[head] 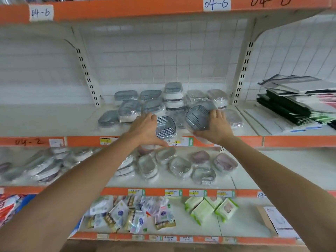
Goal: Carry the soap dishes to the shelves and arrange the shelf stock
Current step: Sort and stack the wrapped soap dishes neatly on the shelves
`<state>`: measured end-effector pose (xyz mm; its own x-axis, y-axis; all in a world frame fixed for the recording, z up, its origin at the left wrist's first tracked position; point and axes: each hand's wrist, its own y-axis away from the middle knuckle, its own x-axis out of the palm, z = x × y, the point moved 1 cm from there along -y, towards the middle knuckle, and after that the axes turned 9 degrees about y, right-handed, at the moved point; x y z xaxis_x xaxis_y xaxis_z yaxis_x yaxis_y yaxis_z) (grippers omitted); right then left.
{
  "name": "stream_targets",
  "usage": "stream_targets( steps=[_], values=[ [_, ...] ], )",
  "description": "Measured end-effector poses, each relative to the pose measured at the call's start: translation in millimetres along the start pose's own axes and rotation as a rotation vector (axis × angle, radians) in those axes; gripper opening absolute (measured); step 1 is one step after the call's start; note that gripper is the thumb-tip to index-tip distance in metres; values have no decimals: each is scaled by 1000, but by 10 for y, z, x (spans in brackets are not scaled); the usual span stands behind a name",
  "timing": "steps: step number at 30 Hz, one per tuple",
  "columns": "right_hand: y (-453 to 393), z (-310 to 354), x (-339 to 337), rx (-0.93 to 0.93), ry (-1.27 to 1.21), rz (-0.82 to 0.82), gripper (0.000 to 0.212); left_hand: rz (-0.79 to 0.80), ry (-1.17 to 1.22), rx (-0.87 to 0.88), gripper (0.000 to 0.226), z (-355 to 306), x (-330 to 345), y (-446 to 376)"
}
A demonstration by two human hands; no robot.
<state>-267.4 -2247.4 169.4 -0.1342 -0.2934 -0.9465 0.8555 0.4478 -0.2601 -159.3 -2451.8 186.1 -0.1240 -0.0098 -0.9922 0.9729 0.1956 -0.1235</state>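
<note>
Both bare arms are reaching forward to the middle shelf [251,128], the one with an orange front edge carrying small price tags. The right hand [216,127] is gripping a grey ribbed soap dish in clear wrap [199,115], fingers curled over its far right edge and thumb underneath, holding it tilted with its ribbed lid facing the camera, just above the shelf's near right part. The left hand [145,129] is spreading open, fingers straight and thumb stretched out to the right, hovering just beside another ribbed soap dish [165,126] that is lying flat near the shelf's front edge; whether the palm is actually touching it is hard to say from this angle.

Behind the hands, a cluster of wrapped grey soap dishes [127,106] is sitting toward the far side of the shelf, with a small stack [173,95] rising at the far centre. On the lower shelf [309,166], more wrapped dishes [180,166] are lying scattered, some pinkish ones to the right. At the far right of the middle level, flat dark packets [291,106] are lying in a fanned pile. The bottom shelf is holding green wipe packs [209,208] and mixed small packets [134,213].
</note>
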Motion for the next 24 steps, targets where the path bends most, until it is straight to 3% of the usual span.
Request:
stream_targets(
  steps=[10,17,21,24],
  values=[
    [548,81,393,6,39,27,95,-3,42,31,100,93,454,474],
    [938,124,826,-26,68,138,92,174,131,-23,110,231,1037,794],
    [1139,63,1089,7,87,222,91,231,111,6,99,215,1277,916],
    [1253,7,1300,52,71,288,94,265,112,16,103,199,1488,970]
  ],
)
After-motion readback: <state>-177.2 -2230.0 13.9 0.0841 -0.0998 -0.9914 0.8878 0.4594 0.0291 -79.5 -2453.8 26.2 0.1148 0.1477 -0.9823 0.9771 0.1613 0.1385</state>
